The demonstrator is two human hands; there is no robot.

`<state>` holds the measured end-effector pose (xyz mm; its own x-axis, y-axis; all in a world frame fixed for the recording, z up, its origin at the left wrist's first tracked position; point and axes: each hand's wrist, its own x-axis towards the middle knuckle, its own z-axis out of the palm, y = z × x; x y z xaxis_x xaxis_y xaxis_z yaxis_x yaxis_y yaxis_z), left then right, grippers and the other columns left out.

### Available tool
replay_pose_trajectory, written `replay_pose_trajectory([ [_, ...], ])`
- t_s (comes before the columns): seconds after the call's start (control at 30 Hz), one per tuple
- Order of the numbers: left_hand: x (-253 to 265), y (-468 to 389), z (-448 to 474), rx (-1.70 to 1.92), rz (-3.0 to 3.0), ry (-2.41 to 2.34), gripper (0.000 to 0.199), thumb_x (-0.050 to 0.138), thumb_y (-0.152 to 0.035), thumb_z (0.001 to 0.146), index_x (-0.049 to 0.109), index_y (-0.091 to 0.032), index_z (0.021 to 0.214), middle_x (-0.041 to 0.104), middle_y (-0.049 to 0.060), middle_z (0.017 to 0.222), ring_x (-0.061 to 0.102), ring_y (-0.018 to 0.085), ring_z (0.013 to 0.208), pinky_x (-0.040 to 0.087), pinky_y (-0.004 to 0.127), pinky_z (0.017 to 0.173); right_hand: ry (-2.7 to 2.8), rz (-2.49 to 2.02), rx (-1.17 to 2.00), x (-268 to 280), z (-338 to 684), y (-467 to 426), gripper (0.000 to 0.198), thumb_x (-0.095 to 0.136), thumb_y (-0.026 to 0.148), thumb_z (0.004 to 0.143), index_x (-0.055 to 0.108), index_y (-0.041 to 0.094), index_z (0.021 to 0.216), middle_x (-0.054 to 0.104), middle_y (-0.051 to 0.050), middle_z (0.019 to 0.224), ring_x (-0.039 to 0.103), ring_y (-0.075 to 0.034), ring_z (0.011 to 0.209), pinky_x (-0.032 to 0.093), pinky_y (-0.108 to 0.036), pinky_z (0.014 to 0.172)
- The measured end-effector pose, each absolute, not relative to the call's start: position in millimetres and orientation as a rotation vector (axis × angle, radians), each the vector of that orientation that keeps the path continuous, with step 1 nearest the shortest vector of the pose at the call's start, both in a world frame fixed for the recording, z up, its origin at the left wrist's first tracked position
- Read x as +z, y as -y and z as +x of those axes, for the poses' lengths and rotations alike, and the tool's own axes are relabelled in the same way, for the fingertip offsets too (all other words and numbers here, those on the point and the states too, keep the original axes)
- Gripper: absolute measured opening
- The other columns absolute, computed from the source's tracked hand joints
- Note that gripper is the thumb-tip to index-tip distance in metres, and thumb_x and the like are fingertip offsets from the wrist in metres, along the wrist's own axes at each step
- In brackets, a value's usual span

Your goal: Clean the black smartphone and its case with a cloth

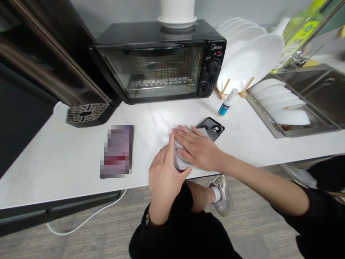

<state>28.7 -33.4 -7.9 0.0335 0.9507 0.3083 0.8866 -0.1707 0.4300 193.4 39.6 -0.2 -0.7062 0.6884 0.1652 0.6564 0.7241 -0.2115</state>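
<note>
Over the counter's front edge, both of my hands are pressed together around a light grey cloth (pixel 181 162). My left hand (pixel 165 169) grips it from the left, with the thumb and fingers curled around its sides. On top lies my right hand (pixel 198 149), its fingers closed over the cloth. Whether something is wrapped inside cannot be seen. Just beyond my right hand rests a dark phone case (pixel 212 126) with a camera cut-out, partly covered by the hand. A small spray bottle (pixel 225 104) with a blue label stands behind it.
A blurred-out flat device (pixel 117 151) lies on the white counter (pixel 151 115) at left. Behind are a black toaster oven (pixel 161 72) with a white pot (pixel 178 10) on top, and a drink dispenser (pixel 86 113). White plates (pixel 250 59) and a sink (pixel 320 86) with bowls stand right.
</note>
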Motion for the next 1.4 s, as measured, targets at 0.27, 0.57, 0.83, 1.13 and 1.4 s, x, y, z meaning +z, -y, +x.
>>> replay_pose_trajectory([
  [0.27,-7.3,34.4,29.5,0.849,2.139,-1.924,0.106,0.085,-0.043,0.081,0.023,-0.026,0.166,0.071,0.005,0.135,0.068,0.028,0.122,0.055,0.038,0.102,2.571,-1.429,0.140,-4.5,222.1,-90.7,0.065,0.024,0.044,0.109,0.041,0.007,0.160,0.028,-0.019,0.172,0.018,-0.039,0.163,0.018,-0.064,0.131],
  [0.57,-3.8,36.1,32.6,0.739,2.165,-2.061,0.097,0.077,-0.048,0.087,0.027,-0.022,0.165,0.071,0.009,0.125,0.067,0.031,0.118,0.056,0.038,0.093,2.699,-1.064,0.236,-2.3,218.4,-148.0,0.057,0.029,0.036,0.109,0.047,0.012,0.157,0.034,-0.017,0.171,0.017,-0.034,0.164,0.016,-0.066,0.131],
  [0.83,-6.7,36.1,34.9,0.732,2.209,-2.122,0.096,0.079,-0.052,0.085,0.032,-0.019,0.163,0.069,0.010,0.120,0.067,0.029,0.112,0.055,0.038,0.090,2.806,-0.716,0.292,0.4,192.2,-106.0,0.055,0.030,0.041,0.111,0.041,0.019,0.161,0.033,-0.008,0.172,0.017,-0.024,0.165,0.013,-0.057,0.135],
  [1.13,-6.6,35.6,33.6,0.757,2.199,-2.092,0.097,0.077,-0.053,0.087,0.029,-0.019,0.164,0.070,0.011,0.123,0.067,0.029,0.114,0.056,0.038,0.091,2.782,-1.020,0.253,1.5,207.4,-107.6,0.060,0.033,0.045,0.110,0.039,0.013,0.161,0.029,-0.017,0.173,0.015,-0.035,0.165,0.018,-0.064,0.132],
  [1.4,-6.7,36.9,33.4,0.739,2.177,-2.119,0.099,0.080,-0.049,0.085,0.027,-0.022,0.164,0.069,0.012,0.127,0.068,0.030,0.114,0.058,0.040,0.092,2.820,-0.765,0.319,4.4,195.6,-86.0,0.060,0.032,0.045,0.111,0.040,0.014,0.161,0.032,-0.011,0.172,0.020,-0.026,0.164,0.016,-0.053,0.136],
])
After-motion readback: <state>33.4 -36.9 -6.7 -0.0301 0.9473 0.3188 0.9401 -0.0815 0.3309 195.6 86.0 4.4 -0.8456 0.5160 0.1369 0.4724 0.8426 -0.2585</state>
